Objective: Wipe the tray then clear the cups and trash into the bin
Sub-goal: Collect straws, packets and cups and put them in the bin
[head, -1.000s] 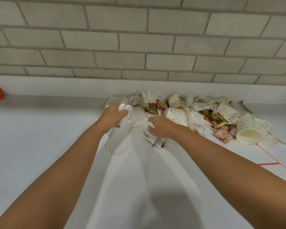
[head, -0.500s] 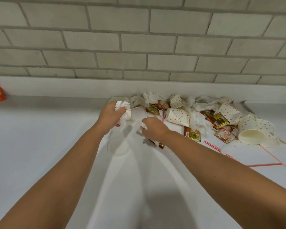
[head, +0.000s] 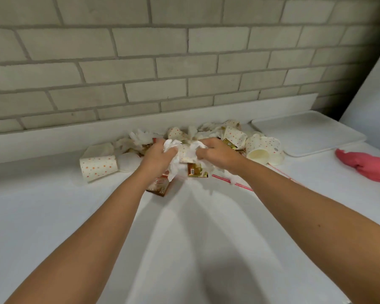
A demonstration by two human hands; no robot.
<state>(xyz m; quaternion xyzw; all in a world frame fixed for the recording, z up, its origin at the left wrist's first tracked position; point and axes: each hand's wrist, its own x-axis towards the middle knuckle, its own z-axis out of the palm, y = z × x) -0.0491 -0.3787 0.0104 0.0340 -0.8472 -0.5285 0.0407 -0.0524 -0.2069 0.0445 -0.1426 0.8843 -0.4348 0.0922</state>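
A heap of dotted paper cups, crumpled white napkins and brown sachets lies on the white counter against the brick wall. My left hand (head: 157, 155) grips crumpled white napkins (head: 173, 165) at the front of the heap. My right hand (head: 217, 154) grips a napkin and a dotted cup (head: 188, 153) right beside it. One dotted cup (head: 98, 167) lies on its side at the left, two more cups (head: 264, 149) at the right. Brown sachets (head: 196, 171) and red straws (head: 233, 182) lie under my hands. The white tray (head: 305, 133) sits at the far right.
A pink cloth (head: 364, 165) lies on the counter in front of the tray. The white counter (head: 53, 216) stretches left and toward me. A brick wall with a white ledge stands right behind the heap. A white panel rises at the far right edge.
My view has swung right, bringing the tray and pink cloth into sight. Both hands have moved deeper into the heap and bunched napkins together; a cup now lies on its side at the left.
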